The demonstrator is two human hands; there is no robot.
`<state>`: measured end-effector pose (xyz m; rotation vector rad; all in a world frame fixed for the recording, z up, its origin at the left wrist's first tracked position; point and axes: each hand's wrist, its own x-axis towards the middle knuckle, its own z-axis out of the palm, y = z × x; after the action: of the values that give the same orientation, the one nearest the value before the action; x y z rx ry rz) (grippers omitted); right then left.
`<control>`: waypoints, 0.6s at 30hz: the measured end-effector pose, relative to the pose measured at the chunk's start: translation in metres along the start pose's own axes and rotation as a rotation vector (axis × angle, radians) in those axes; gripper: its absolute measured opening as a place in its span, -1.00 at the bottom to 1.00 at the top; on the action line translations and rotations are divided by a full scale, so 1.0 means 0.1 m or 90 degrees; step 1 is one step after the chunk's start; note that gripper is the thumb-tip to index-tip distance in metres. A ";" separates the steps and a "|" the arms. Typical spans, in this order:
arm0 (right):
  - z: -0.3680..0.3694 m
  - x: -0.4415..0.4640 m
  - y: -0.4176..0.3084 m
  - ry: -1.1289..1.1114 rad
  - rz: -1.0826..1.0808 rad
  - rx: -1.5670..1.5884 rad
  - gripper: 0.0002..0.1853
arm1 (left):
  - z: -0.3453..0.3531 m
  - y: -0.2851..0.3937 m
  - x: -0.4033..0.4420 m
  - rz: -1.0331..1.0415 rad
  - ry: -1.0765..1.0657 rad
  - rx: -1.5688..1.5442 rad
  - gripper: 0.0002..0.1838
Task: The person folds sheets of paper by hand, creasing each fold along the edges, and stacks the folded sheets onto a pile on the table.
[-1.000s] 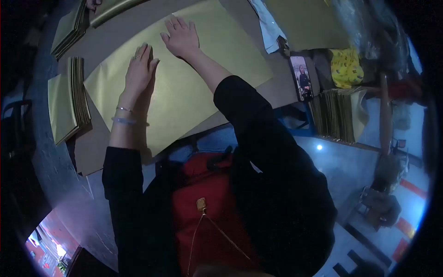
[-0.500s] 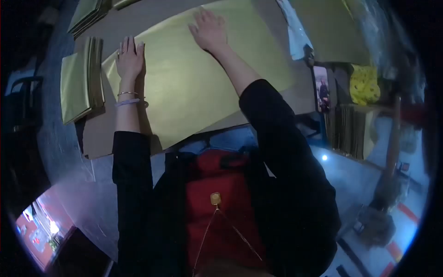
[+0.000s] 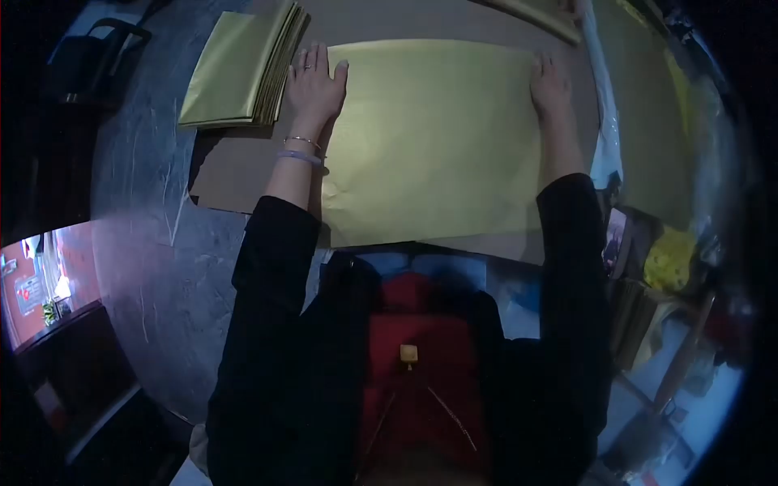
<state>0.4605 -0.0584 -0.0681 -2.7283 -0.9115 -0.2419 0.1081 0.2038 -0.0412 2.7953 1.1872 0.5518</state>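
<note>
A large gold sheet of paper [image 3: 438, 146] lies flat on a brown cardboard surface in front of me. Its left edge is under or against my left hand [image 3: 318, 91], whose fingers are stretched out with the thumb apart; a ring, a thin bracelet and a pale band show on that arm. At the sheet's right edge rests my right hand [image 3: 553, 91], fingers extended and pointing away from me. Neither hand appears to grip anything. Close to the left hand stands a stack of folded gold paper [image 3: 231, 73].
Brown cardboard [image 3: 235, 174] lies beneath the sheet. Clear plastic [image 3: 606, 146] runs along its right side. Farther right are a phone [image 3: 616, 239], a yellow patterned bag [image 3: 669, 257] and a bundle of folded paper [image 3: 636, 320]. A dark chair [image 3: 97, 57] stands at the upper left.
My right hand has moved from the sheet's far middle to its right edge. The gold sheet now lies squarer to me, and the whole view has turned and shifted.
</note>
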 end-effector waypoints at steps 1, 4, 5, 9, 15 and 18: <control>-0.06 0.03 0.08 -0.029 0.044 -0.014 -0.41 | 0.01 -0.01 -0.01 0.002 -0.001 0.015 -0.30; -0.25 0.26 0.33 -0.118 0.118 -0.019 -0.36 | 0.04 0.00 -0.02 0.009 0.026 0.008 -0.30; -0.30 0.30 0.41 -0.182 0.141 -0.005 -0.32 | 0.04 0.00 0.00 0.018 0.015 0.022 -0.30; 0.66 0.97 1.62 -0.175 0.128 0.549 -0.30 | -0.26 0.06 0.23 0.063 -0.186 0.128 -0.33; -0.92 -0.21 0.36 -0.261 0.256 0.838 -0.77 | -0.38 -0.09 0.84 0.180 -0.254 0.118 -0.48; -1.05 -0.39 0.56 -0.101 0.110 0.878 -0.69 | -0.33 -0.17 1.02 0.234 -0.305 0.043 -0.50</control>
<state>0.4554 -0.1543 0.0125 -1.5004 -0.5106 0.4801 0.1504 0.2846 0.0170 2.9659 0.6146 -0.1547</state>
